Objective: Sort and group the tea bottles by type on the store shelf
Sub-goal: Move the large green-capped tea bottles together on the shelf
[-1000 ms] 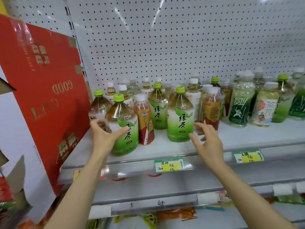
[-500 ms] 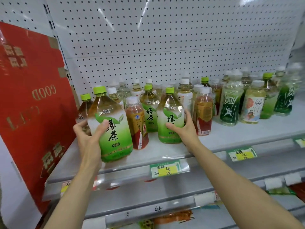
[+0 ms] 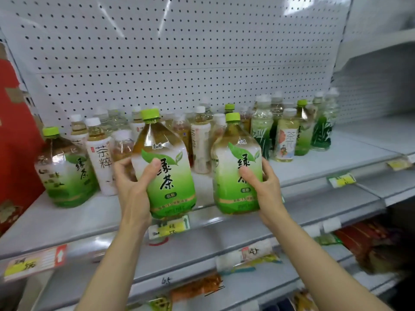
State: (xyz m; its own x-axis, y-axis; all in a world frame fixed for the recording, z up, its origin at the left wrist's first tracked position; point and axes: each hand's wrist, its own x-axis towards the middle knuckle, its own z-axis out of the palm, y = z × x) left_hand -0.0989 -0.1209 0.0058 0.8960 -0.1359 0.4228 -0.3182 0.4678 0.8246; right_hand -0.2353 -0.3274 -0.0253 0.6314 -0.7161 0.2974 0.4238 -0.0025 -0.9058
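- Left hand (image 3: 132, 189) wraps the label of a large green tea bottle (image 3: 165, 167), thumb across the front, and holds it in front of the shelf edge (image 3: 224, 218); its base appears to hang at or just below that edge, off the shelf board.
- Right hand (image 3: 261, 187) is clamped likewise on a second large green tea bottle (image 3: 235, 169), just to the right of the first; whether its base rests on the shelf edge or floats above it cannot be told.
- A third green tea bottle (image 3: 65, 171) of the same type stands on the shelf, well to the left of the shelf edge's yellow price tag (image 3: 169, 227), with a white-labelled tea bottle (image 3: 102, 160) between it and the held pair.
- Risk: each heavy bottle is carried by one hand on a smooth film label, so a slackening grip would likely let it slip and drop past the shelf edge.
- Risk: setting either bottle back could knock over the slim bottles crowded behind it, since they stand close together.
- Risk: the two held bottles are near each other and may collide if swung together.
- Hidden or unclear: the back-row bottles are blurred, their labels unreadable; fingers behind both held bottles are out of sight; a red carton (image 3: 15, 135) is cut off at the left; goods below the shelf edge are smeared.
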